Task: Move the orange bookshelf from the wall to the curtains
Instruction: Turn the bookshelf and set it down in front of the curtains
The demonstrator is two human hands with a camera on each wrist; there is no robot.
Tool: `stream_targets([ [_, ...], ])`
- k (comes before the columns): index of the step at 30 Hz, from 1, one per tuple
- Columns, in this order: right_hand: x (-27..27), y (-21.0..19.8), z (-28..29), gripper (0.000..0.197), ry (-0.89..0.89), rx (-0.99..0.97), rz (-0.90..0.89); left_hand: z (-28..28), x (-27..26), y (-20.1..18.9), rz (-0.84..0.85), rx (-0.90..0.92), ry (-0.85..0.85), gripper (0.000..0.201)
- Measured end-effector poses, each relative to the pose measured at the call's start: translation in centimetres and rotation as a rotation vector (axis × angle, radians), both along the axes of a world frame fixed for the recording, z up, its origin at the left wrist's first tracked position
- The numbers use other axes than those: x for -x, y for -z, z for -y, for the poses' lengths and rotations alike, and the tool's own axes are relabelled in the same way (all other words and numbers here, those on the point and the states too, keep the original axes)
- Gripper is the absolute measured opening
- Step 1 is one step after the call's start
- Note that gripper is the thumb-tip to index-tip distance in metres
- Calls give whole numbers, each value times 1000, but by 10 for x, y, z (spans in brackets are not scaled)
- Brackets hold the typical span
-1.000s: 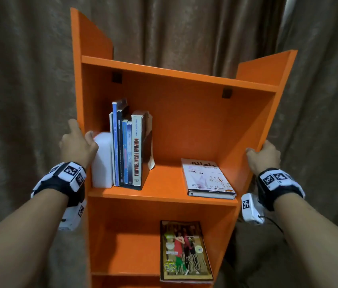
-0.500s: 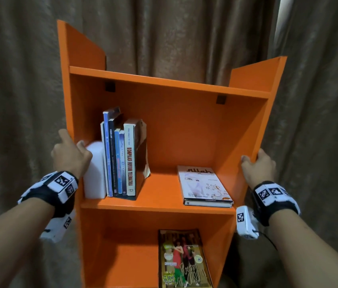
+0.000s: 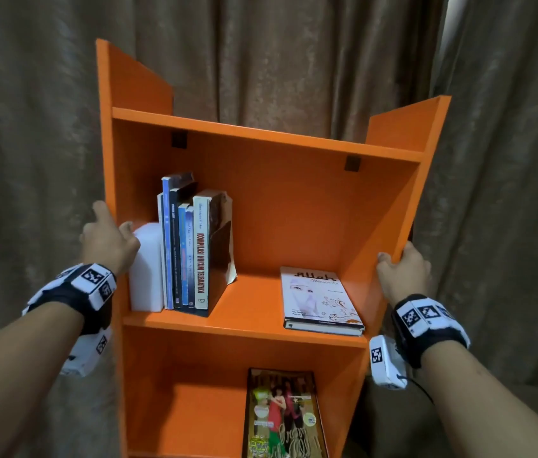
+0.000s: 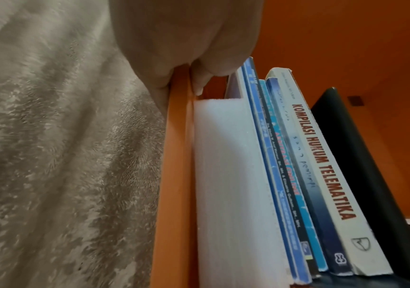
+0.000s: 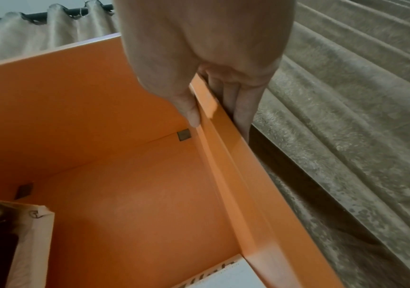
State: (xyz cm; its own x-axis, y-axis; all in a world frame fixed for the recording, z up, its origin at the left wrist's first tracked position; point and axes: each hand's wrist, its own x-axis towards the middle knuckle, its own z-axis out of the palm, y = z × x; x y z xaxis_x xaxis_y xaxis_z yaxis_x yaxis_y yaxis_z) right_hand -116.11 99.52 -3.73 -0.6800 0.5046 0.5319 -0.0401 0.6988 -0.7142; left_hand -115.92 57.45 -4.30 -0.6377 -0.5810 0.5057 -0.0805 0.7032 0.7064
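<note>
1. The orange bookshelf stands upright, directly in front of the brown curtains.
2. The left hand pinches its left side panel.
3. The right hand pinches the right panel, likely to steady the upright books.

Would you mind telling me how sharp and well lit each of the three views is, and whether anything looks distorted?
Head view: dim, warm indoor light; orange bookshelf sharp, its sides splayed by the wide lens. Left wrist view: book spines crisp, the left hand soft and very close. Right wrist view: right hand slightly soft; a dark shadow between the shelf side and curtains.
</note>
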Motion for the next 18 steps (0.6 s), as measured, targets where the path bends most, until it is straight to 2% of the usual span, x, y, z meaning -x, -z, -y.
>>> stream_targets([
  [7, 27, -7, -6, 17, 23, 48, 27, -11, 2, 12, -119, 10, 2, 23],
  [18, 45, 1, -11, 17, -15, 42, 79, -9, 14, 10, -84, 30, -13, 23],
])
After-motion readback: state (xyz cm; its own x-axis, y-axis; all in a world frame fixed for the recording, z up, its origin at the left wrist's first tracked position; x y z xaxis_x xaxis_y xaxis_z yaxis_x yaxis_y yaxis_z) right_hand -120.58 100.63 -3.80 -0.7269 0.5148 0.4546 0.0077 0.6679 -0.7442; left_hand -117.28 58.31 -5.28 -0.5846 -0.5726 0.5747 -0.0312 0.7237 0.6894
